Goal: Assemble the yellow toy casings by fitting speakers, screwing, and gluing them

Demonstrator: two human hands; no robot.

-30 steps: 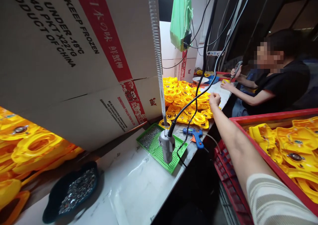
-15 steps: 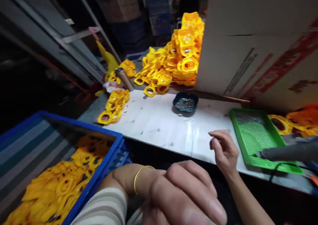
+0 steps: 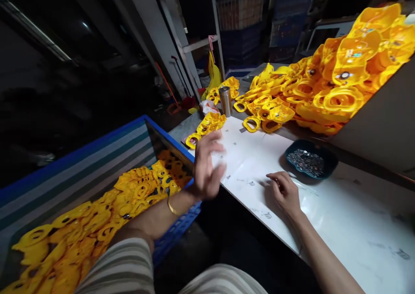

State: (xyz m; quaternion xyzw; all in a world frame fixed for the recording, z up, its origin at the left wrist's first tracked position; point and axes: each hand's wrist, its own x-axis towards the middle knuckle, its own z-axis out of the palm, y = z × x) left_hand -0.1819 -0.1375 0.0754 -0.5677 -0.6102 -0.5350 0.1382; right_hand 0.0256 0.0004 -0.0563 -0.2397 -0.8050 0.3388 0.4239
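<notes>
My left hand is raised past the corner of a blue crate, over the near left edge of the white work surface. Its fingers are apart and slightly blurred, and nothing shows in them. Nearest to its fingertips lies a row of nested yellow plastic parts. Just above the white surface, my right hand has loosely bent fingers and holds nothing visible. Close beyond it stands a dark teal bowl with many small metal pieces, perhaps screws.
Yellow plastic parts fill much of the crate. A tall heap of similar yellow pieces leans against a cardboard box at the right. A steel tumbler stands at the white board's far left end.
The view has swung left, putting the green tray out of sight. My left hand has moved away from the camera to the crate's corner, its fingers spreading. My right hand stays loosely bent.
</notes>
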